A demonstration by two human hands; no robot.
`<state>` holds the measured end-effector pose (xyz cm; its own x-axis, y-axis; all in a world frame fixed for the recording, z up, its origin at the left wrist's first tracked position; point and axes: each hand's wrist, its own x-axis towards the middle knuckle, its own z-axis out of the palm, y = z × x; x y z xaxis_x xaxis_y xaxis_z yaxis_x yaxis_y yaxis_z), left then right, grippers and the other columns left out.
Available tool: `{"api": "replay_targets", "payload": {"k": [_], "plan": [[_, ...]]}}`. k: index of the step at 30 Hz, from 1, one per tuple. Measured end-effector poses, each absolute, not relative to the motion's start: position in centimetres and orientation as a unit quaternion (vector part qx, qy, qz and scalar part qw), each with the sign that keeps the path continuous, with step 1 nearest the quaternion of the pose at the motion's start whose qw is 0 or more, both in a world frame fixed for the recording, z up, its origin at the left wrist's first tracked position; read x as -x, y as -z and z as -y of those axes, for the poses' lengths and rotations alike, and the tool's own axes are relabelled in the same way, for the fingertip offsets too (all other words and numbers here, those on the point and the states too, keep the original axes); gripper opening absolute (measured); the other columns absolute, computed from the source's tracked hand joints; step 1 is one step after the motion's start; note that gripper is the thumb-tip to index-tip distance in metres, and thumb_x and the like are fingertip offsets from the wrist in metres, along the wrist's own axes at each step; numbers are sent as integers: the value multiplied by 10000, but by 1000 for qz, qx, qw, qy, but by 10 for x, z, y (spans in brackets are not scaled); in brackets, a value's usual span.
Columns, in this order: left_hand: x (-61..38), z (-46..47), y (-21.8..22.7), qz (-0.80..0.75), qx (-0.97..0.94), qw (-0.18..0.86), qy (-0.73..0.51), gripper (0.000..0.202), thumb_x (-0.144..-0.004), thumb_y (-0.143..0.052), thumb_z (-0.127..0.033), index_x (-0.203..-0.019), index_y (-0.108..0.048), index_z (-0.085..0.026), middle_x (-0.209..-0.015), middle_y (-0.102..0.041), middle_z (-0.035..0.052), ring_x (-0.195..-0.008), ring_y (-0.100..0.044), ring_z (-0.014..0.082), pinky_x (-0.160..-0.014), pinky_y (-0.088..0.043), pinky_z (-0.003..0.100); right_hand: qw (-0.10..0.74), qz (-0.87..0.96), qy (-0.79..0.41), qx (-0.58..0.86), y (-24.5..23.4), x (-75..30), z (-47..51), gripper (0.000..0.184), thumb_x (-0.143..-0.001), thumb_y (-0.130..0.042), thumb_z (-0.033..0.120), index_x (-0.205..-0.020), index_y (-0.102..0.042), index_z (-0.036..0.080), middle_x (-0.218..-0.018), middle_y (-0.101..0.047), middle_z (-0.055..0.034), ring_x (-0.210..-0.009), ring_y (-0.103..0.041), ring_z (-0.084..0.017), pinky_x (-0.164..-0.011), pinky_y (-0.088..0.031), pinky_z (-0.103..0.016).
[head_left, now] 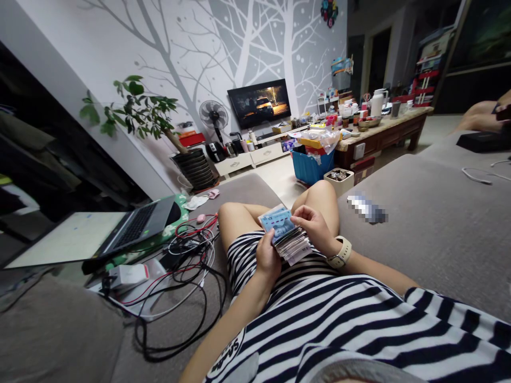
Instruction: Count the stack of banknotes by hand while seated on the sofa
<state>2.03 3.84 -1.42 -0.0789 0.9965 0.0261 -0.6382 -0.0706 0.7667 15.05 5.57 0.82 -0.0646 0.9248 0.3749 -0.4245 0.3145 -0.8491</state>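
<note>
I sit on a grey sofa with a thick stack of banknotes held over my lap. My left hand grips the stack from below and the left, thumb on the top note. My right hand, with a pale watch on its wrist, pinches the far right edge of the top bluish note. Both hands are closed on the stack.
An open laptop and a tangle of cables lie to my left. Ahead stand a blue bin, a cluttered wooden table, a TV, a fan and a potted plant. Another person's leg shows at far right.
</note>
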Motion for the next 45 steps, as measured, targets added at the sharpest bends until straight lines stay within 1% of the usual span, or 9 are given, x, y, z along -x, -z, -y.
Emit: {"api": "replay_targets", "payload": {"k": [3, 7, 12, 20, 27, 30, 38, 45], "plan": [[-21, -35, 12, -309, -308, 608, -664, 215, -679, -669, -277, -830, -693, -125, -872, -737, 91, -1000, -647, 295, -906, -472, 409, 641, 492, -531, 254, -7, -150, -57, 321, -634, -761, 402, -708, -528, 195, -647, -538, 35, -600, -459, -117, -574, -361, -257], [-22, -32, 9, -326, -311, 603, -659, 199, -649, -705, -286, -768, -686, -127, -778, -731, 80, -948, -663, 295, -877, -483, 398, 638, 487, -531, 272, -6, -150, -59, 339, -639, -754, 418, -730, -516, 195, -640, -523, 40, -602, -453, -117, -571, -354, -254], [-23, -30, 6, -338, -310, 603, -653, 232, -618, -732, -277, -777, -684, -114, -735, -724, 73, -875, -683, 278, -837, -501, 380, 617, 504, -529, 293, -7, -151, -58, 347, -675, -702, 479, -664, -533, 176, -593, -471, 44, -563, -404, -105, -555, -324, -257], [-23, -36, 12, -329, -289, 598, -671, 201, -681, -678, -281, -795, -693, -116, -742, -726, 66, -889, -684, 257, -850, -503, 364, 616, 517, -514, 298, -4, -152, -60, 344, -693, -681, 467, -611, -519, 176, -570, -457, 43, -552, -380, -105, -541, -291, -257], [-21, -42, 18, -330, -237, 615, -676, 259, -772, -577, -292, -904, -692, -101, -822, -736, 73, -900, -684, 236, -880, -496, 359, 614, 512, -520, 301, -7, -151, -56, 335, -687, -679, 470, -631, -532, 174, -582, -462, 43, -562, -387, -105, -552, -306, -255], [-22, -42, 18, -332, -233, 608, -683, 261, -790, -553, -277, -914, -693, -95, -823, -736, 78, -905, -683, 234, -885, -494, 357, 612, 507, -532, 293, -9, -150, -54, 338, -677, -688, 476, -637, -537, 176, -588, -477, 40, -566, -399, -106, -555, -317, -255], [-23, -41, 16, -318, -238, 609, -686, 238, -776, -568, -276, -863, -705, -102, -747, -726, 71, -855, -690, 237, -866, -500, 368, 616, 506, -541, 269, -9, -151, -51, 321, -683, -700, 464, -652, -565, 174, -592, -499, 37, -570, -423, -109, -564, -345, -255], [-20, -44, 21, -315, -270, 598, -686, 202, -722, -616, -296, -793, -698, -126, -755, -724, 49, -825, -684, 220, -847, -497, 356, 609, 506, -551, 263, -10, -150, -53, 314, -680, -699, 463, -665, -569, 178, -587, -504, 33, -552, -415, -111, -534, -329, -252]]}}
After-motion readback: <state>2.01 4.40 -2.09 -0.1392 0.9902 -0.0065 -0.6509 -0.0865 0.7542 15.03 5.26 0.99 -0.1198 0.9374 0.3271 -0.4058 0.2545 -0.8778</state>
